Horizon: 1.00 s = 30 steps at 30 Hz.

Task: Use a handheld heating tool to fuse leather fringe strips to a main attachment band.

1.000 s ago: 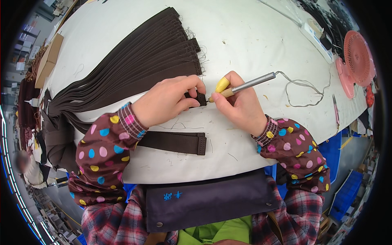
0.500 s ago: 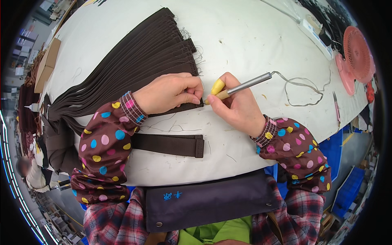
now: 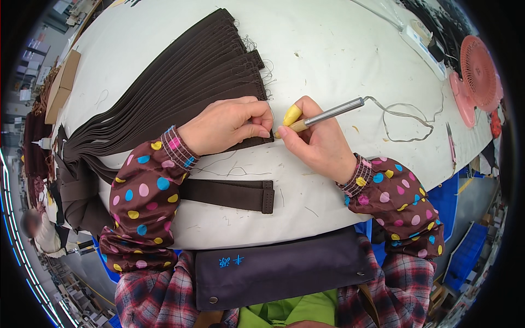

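My right hand (image 3: 324,146) grips a corded soldering-iron-like pen (image 3: 334,111) with a metal barrel and a tan front part. A yellow cover (image 3: 292,115) sits on its index finger. The pen's tip is hidden by the fingers, close to the strap ends. My left hand (image 3: 225,127) rests on the near side of a fanned stack of dark brown straps (image 3: 180,76), thumb and index finger pinched at an end; what is between them is too small to make out. Loose threads hang from the strap ends. One folded strap (image 3: 235,195) lies apart, nearer me.
A thin grey cord (image 3: 407,141) loops across the white tabletop (image 3: 328,49) to the right. Beyond it are a white power strip (image 3: 424,52), a pink fan (image 3: 478,68) and thread snips or tweezers (image 3: 451,146). A cardboard box (image 3: 63,86) stands at the left edge.
My left forearm has shifted slightly to the right. Both hands stay almost in place, and the folded strap has slid a touch to the right.
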Available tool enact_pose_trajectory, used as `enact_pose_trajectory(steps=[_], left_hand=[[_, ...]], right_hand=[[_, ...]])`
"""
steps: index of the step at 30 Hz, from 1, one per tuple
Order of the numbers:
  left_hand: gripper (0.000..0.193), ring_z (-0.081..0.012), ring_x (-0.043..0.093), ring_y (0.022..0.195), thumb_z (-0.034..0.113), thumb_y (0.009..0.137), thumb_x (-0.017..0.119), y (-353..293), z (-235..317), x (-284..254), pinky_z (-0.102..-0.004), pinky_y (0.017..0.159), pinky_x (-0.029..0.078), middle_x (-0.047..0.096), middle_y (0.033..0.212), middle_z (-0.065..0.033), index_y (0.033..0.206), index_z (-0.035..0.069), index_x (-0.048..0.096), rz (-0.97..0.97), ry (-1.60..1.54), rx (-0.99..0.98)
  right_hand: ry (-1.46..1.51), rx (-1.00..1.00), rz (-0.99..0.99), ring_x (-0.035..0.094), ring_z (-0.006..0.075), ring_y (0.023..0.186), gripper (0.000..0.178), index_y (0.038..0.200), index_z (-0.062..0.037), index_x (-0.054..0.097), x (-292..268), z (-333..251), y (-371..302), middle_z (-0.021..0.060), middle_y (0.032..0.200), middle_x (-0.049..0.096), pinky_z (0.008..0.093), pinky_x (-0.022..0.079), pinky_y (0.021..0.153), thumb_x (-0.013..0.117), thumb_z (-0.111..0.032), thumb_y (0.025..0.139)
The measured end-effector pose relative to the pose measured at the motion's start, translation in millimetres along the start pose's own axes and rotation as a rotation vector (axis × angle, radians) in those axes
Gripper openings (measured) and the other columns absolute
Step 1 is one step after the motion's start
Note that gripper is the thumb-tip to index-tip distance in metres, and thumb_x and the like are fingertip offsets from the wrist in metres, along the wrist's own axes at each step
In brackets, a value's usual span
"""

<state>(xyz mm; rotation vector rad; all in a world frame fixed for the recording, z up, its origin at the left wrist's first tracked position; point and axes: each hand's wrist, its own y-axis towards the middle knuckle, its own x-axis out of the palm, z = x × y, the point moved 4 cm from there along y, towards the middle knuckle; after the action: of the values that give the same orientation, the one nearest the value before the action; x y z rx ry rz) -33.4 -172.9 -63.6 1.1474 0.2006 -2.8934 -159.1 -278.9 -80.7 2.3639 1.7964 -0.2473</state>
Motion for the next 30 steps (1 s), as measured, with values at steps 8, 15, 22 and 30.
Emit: enact_pose_trajectory(steps=[8,15,22,30], left_hand=[[0.009,-0.01,0.054,0.058,0.013,0.091,0.056,-5,-2,0,-0.024,0.052,0.045,0.056,0.079,-0.003,0.09,0.005,0.05,-0.005,-0.204,-0.196],[0.011,-0.0095,0.054,0.052,0.015,0.095,0.049,-13,-7,6,-0.0232,0.046,0.044,0.06,0.074,-0.0026,0.093,0.005,0.045,0.097,-0.329,-0.299],[0.011,-0.01,0.055,0.052,0.016,0.095,0.049,-13,-6,5,-0.0236,0.045,0.044,0.06,0.073,-0.0027,0.092,0.006,0.045,0.106,-0.309,-0.276],[0.011,-0.0097,0.055,0.051,0.016,0.095,0.05,-12,-5,5,-0.0237,0.045,0.044,0.06,0.073,-0.0026,0.092,0.006,0.046,0.107,-0.298,-0.276]], right_hand=[[0.023,-0.006,0.02,0.04,0.0012,0.06,0.017,0.089,-0.0041,0.043,0,2,1,-0.0021,0.072,0.047,0.0186,0.034,0.051,0.06,-0.006,0.087],[0.018,-0.085,0.07,0.047,0.0066,0.053,0.022,0.088,-0.0027,0.042,1,2,10,0.0034,0.065,0.052,0.0232,0.037,0.047,0.063,-0.009,0.085],[-0.018,-0.13,0.06,0.049,0.0072,0.053,0.022,0.088,-0.0024,0.042,4,2,11,0.0043,0.065,0.053,0.0231,0.038,0.047,0.063,-0.009,0.085],[-0.053,-0.138,0.064,0.049,0.0087,0.052,0.023,0.088,-0.0026,0.042,4,4,12,0.0049,0.065,0.053,0.0241,0.038,0.046,0.063,-0.009,0.085]])
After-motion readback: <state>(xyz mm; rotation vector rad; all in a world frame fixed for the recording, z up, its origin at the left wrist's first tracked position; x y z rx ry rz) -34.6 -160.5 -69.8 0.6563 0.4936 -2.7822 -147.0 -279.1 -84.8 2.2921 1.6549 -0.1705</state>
